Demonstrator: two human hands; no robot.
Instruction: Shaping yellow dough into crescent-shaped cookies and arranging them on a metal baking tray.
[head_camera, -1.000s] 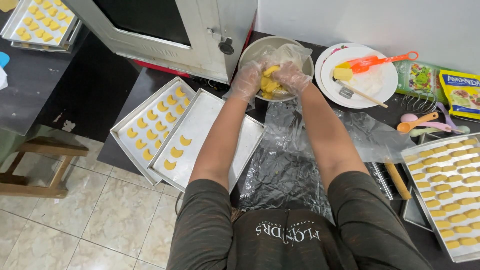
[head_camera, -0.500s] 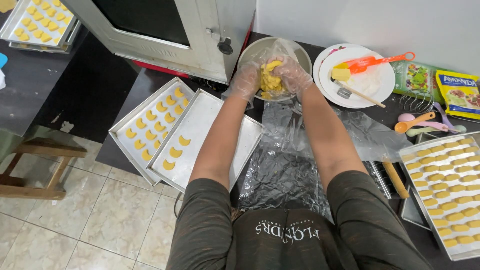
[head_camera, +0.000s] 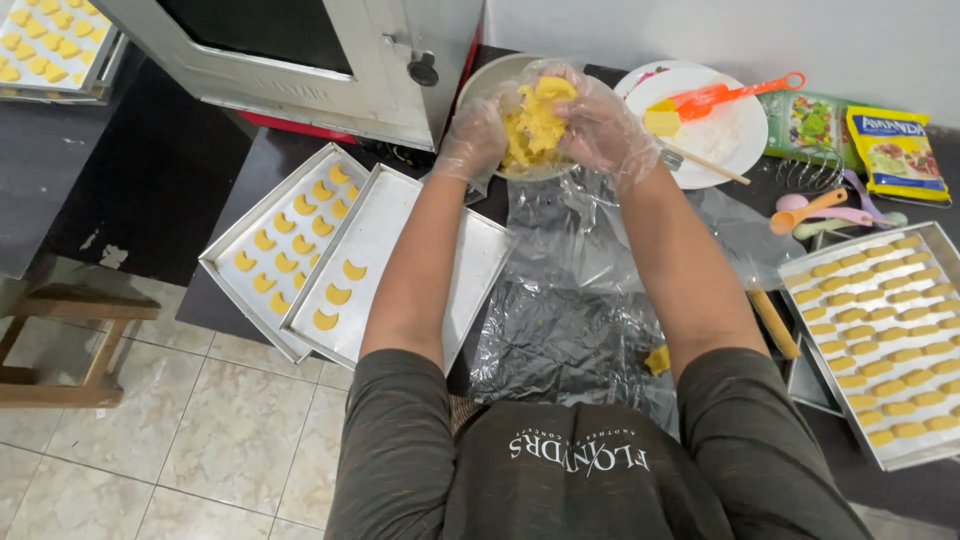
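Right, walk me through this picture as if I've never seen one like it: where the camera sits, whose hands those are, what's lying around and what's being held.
There is no machine here. The camera sits on a person's head and looks straight down, so you see their own arms reaching away from you. Both hands wear thin clear plastic gloves. The left hand and the right hand together press a lump of yellow dough over a round bowl. Below the bowl lies a crinkled clear plastic sheet on the dark table. To the left are two metal trays with yellow crescent-shaped cookies; to the right, another tray full of small oblong pieces. A white plate holds an orange spatula, and an oven stands at the top.
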